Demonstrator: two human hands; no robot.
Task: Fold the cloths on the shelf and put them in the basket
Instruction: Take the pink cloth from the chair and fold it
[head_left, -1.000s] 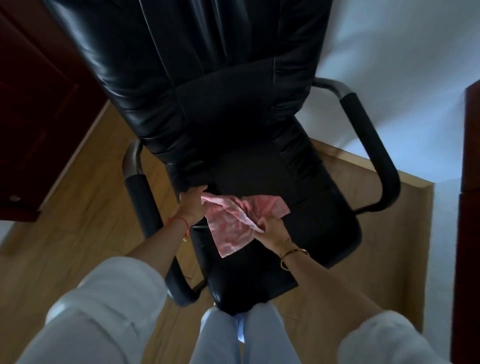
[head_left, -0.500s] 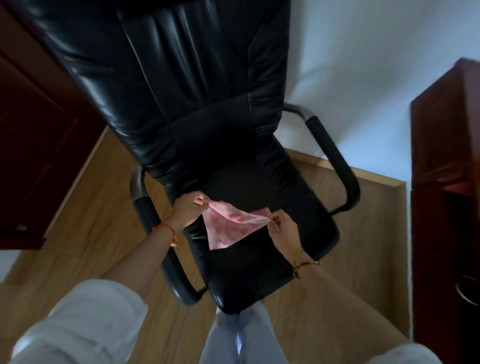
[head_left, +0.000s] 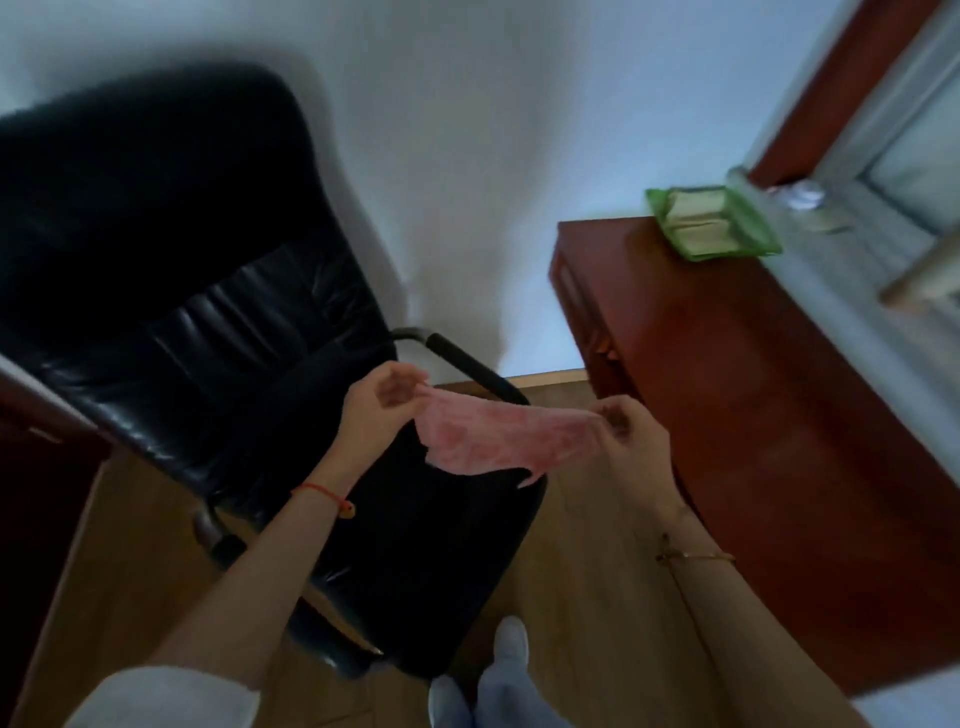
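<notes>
A pink patterned cloth (head_left: 493, 439) hangs stretched in the air between my two hands, above the right edge of a black leather chair's seat. My left hand (head_left: 379, 402) pinches the cloth's left top corner. My right hand (head_left: 626, 431) pinches its right top corner. A green basket (head_left: 758, 231) with pale folded cloths inside sits at the far end of a dark red wooden cabinet (head_left: 753, 415) on the right. The picture is blurred by motion.
The black chair (head_left: 208, 332) with its armrest (head_left: 467, 371) fills the left and centre. A white wall stands behind it. Wood floor (head_left: 587, 597) lies between chair and cabinet. A window frame (head_left: 883, 171) is at the upper right. My feet show at the bottom.
The cloth has been lifted off the chair seat and pulled wider between both hands. The view has swung right, bringing the cabinet top and green basket into sight.
</notes>
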